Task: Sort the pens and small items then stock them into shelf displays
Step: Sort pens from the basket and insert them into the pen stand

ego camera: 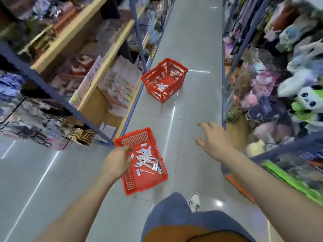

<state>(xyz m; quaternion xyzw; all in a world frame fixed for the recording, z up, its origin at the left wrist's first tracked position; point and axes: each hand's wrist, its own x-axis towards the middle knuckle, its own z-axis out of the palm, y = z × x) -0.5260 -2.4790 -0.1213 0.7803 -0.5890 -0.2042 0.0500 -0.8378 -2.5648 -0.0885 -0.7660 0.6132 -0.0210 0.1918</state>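
A red plastic basket (148, 180) sits on the aisle floor just ahead of me, holding several loose pens and small white-and-blue packets (146, 159). My left hand (117, 163) hovers over the basket's left rim with its fingers curled downward; whether they hold anything is hidden. My right hand (215, 140) is stretched out over the bare floor to the right of the basket, fingers spread and holding nothing. A second red basket (176, 82) stands farther down the aisle with a few white items (161, 86) in its bottom.
Shelves with stationery and paper goods (120, 84) line the left side, with hanging racks (35, 126) at the near left. Plush toys (305, 102) fill the shelves on the right. The grey tiled aisle (192, 41) runs ahead between them. My shoe (194, 200) is below.
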